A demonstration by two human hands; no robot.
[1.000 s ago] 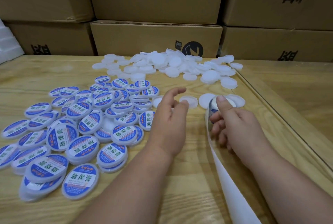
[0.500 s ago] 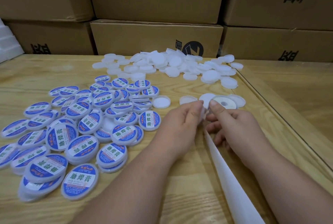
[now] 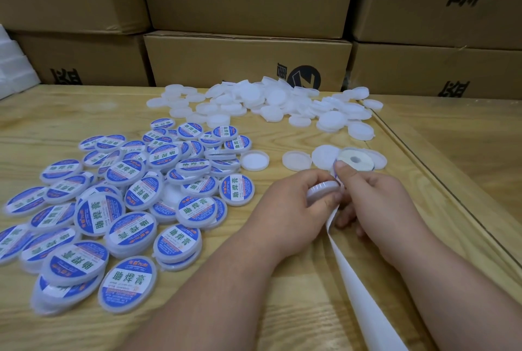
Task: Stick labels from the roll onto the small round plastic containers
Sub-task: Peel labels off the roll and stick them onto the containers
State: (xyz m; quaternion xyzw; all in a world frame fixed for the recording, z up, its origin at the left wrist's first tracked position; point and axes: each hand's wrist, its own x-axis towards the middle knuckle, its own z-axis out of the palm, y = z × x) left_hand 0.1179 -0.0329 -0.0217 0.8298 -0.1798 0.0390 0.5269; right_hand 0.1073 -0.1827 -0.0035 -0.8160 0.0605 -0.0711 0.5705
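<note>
My left hand (image 3: 296,209) grips a small white round container (image 3: 322,189) by its edge, tilted on its side. My right hand (image 3: 372,198) is right against it, thumb pressing a blue-edged label (image 3: 335,170) at the container's upper rim. The label roll (image 3: 356,160) lies flat just beyond my right thumb. A white backing strip (image 3: 356,288) trails from under my hands toward the bottom edge. Several plain white containers (image 3: 271,99) lie heaped at the back. A pile of labelled blue-and-white containers (image 3: 124,195) covers the left.
The wooden table (image 3: 254,308) has a seam with a raised edge (image 3: 440,181) running along the right. Cardboard boxes (image 3: 245,59) are stacked behind the table. Three loose white containers (image 3: 255,160) sit near the roll. White foam (image 3: 14,68) stands at the far left.
My left hand picked up a plain container from in front and brought it to my right hand. My right thumb moved from the roll onto the container's rim with the label.
</note>
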